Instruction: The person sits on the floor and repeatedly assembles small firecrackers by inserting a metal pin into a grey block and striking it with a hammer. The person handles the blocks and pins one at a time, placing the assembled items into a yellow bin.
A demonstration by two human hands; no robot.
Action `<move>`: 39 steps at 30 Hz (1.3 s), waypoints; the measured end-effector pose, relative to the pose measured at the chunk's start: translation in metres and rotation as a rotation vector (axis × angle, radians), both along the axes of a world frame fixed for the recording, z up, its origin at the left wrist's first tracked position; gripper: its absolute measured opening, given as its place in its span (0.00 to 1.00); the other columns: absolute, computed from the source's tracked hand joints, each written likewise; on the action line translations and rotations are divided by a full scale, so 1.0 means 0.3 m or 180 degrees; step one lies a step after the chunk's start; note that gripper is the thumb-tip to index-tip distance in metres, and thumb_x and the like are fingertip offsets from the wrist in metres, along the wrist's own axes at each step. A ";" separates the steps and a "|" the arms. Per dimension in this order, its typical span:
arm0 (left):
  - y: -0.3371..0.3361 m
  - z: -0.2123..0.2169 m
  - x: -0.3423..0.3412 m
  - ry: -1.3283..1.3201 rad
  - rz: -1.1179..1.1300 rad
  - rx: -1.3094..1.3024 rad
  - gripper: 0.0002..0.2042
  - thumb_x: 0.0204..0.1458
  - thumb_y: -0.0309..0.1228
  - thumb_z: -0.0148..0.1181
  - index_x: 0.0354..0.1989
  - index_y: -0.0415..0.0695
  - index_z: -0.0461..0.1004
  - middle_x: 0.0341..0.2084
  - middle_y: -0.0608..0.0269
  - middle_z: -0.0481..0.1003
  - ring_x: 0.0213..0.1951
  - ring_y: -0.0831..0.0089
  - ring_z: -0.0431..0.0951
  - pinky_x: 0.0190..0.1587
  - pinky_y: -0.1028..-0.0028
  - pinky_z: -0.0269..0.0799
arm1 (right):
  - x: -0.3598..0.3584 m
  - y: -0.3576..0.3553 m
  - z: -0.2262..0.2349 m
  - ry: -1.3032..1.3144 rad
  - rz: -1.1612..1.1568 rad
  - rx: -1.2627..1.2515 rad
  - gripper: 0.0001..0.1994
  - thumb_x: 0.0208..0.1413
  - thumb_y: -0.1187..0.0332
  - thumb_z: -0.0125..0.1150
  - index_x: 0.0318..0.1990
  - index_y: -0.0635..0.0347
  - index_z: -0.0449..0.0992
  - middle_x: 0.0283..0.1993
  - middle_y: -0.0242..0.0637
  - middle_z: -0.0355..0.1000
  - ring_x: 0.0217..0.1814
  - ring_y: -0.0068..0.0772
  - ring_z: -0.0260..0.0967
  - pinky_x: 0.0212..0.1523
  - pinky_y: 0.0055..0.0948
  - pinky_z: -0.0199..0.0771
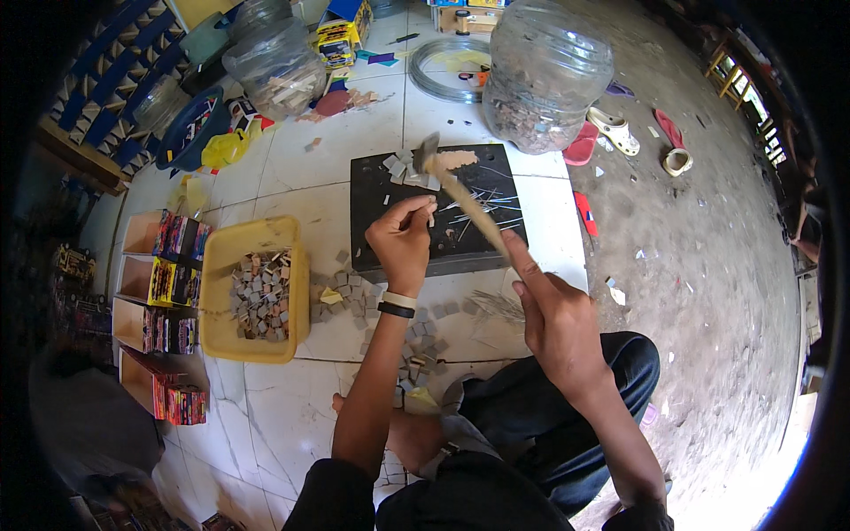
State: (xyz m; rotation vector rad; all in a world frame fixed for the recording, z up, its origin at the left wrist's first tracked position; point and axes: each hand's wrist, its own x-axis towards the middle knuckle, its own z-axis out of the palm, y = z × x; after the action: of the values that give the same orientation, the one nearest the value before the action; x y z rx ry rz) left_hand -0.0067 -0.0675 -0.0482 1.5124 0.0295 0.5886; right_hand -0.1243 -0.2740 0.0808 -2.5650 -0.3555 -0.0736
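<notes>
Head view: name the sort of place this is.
Probably a small, informal workshop: a hammer is held over a black block, and a yellow tub of small square pieces stands to the left.

left hand [405,234]: pinched | right hand [560,320]: clenched, index finger [520,251] outstretched | forearms [366,398]: apart

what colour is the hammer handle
The hammer handle is pale tan, best seen in the head view.

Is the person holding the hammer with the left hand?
No, the right hand grips the hammer, while the left hand is over the black block.
</notes>
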 end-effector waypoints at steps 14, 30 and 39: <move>-0.015 0.009 -0.021 -0.0130 0.0090 0.0201 0.35 0.59 0.15 0.66 0.76 0.40 0.64 0.35 0.59 0.87 0.37 0.79 0.85 0.46 0.78 0.80 | 0.000 0.012 0.033 -0.0261 -0.0173 0.0563 0.32 0.65 0.82 0.60 0.76 0.48 0.69 0.34 0.58 0.78 0.35 0.63 0.78 0.40 0.51 0.77; -0.021 -0.014 -0.019 -0.0201 0.0129 0.0136 0.37 0.60 0.15 0.64 0.78 0.39 0.60 0.35 0.57 0.87 0.38 0.80 0.85 0.47 0.78 0.80 | 0.016 -0.003 -0.008 0.0008 0.0057 -0.0101 0.33 0.64 0.80 0.61 0.76 0.45 0.69 0.37 0.57 0.78 0.38 0.63 0.77 0.41 0.55 0.76; -0.012 -0.010 -0.017 0.0072 0.0221 0.0345 0.35 0.59 0.14 0.65 0.76 0.39 0.64 0.36 0.57 0.87 0.35 0.81 0.83 0.43 0.80 0.80 | 0.010 -0.023 -0.033 0.0005 0.0102 0.0092 0.31 0.67 0.79 0.60 0.76 0.46 0.69 0.33 0.56 0.76 0.33 0.58 0.77 0.39 0.51 0.76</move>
State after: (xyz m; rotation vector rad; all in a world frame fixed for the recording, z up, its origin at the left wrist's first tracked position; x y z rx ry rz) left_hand -0.0119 -0.0712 -0.0513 1.6286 0.0687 0.6372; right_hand -0.1214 -0.2809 0.0710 -2.5300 -0.3921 -0.0645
